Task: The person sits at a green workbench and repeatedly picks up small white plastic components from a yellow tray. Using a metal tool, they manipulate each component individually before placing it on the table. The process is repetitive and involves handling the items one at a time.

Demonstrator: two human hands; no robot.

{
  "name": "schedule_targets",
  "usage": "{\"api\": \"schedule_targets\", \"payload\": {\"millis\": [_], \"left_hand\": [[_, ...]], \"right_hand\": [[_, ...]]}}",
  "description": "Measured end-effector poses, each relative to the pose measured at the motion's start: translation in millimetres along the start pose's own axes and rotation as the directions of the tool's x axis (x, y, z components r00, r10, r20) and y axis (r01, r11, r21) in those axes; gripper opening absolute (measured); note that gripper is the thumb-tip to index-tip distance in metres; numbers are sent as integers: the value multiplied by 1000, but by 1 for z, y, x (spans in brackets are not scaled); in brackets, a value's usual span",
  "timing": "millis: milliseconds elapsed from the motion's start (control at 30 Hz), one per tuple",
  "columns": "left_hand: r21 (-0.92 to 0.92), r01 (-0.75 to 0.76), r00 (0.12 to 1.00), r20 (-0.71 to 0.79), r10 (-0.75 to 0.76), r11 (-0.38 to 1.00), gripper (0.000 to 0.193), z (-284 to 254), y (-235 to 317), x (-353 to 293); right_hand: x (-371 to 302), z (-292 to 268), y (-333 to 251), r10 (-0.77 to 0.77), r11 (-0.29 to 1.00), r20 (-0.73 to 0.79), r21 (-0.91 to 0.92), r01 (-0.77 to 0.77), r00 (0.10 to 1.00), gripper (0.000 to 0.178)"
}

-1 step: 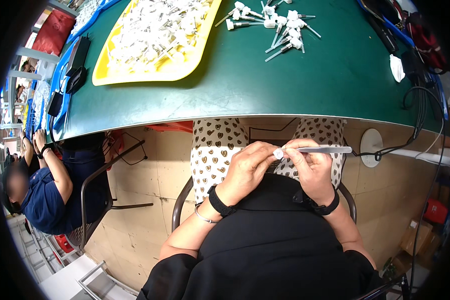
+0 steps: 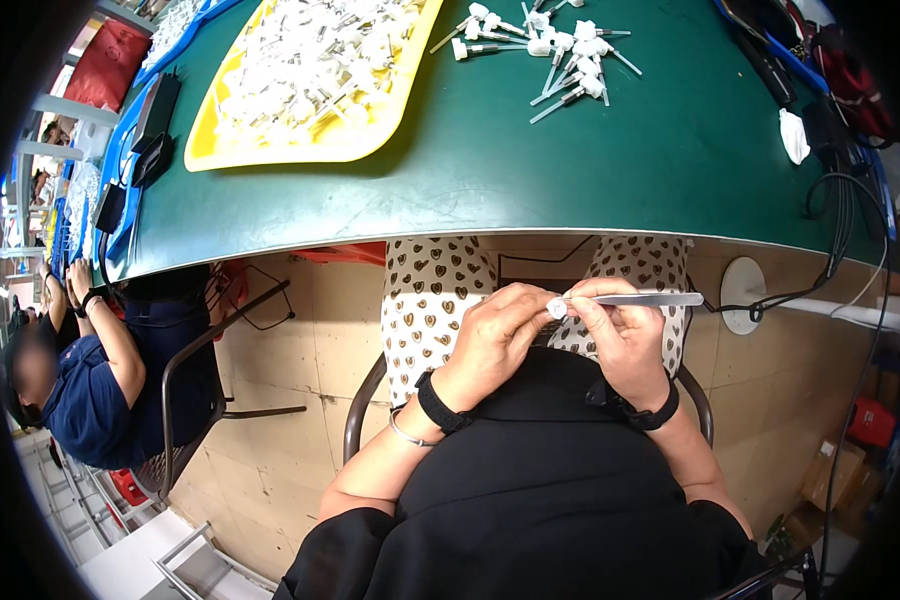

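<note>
Over my lap, in front of the table edge, my two hands meet. My left hand [image 2: 495,335] is closed, pinching a small white plastic fitting [image 2: 557,308] between thumb and fingertips. My right hand [image 2: 625,345] is closed around a pair of metal tweezers [image 2: 655,299]. The tips of the tweezers point left and reach the white fitting; the fine contact there is too small to make out. On the table above my hands lies a loose group of white-capped parts with thin tubes [image 2: 580,60].
A yellow tray [image 2: 300,155] heaped with similar white parts sits on the green table [image 2: 490,180]. Black cables [image 2: 845,220] hang at the right edge. A crumpled white piece [image 2: 794,136] lies near them. At the left, another person [image 2: 95,390] sits at the table.
</note>
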State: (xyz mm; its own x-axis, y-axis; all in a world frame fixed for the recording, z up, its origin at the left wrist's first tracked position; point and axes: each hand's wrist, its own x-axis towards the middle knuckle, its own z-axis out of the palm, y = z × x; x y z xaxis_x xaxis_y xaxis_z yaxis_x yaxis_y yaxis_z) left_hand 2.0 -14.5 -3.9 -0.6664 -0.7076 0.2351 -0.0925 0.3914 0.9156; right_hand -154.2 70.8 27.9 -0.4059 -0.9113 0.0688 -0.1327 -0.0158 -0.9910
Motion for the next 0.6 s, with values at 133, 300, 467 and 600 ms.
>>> {"api": "schedule_targets", "payload": {"millis": [133,300,467,600], "left_hand": [[3,8,1000,1,-8,1000,18,1,-1,-1],[25,-6,1000,-5,6,1000,18,1,2,-1],[-30,14,1000,-10,-15,999,19,0,0,-1],[-86,17,999,-26,-19,996,19,1,-4,-1]], "right_hand": [[1,-2,-4,-5,998,31,-66,7,999,8],[8,-6,-7,-179,949,125,-238,205,976,5],[4,-3,-7,28,995,59,92,-34,998,7],[-4,-3,-7,135,954,49,263,-143,990,11]]}}
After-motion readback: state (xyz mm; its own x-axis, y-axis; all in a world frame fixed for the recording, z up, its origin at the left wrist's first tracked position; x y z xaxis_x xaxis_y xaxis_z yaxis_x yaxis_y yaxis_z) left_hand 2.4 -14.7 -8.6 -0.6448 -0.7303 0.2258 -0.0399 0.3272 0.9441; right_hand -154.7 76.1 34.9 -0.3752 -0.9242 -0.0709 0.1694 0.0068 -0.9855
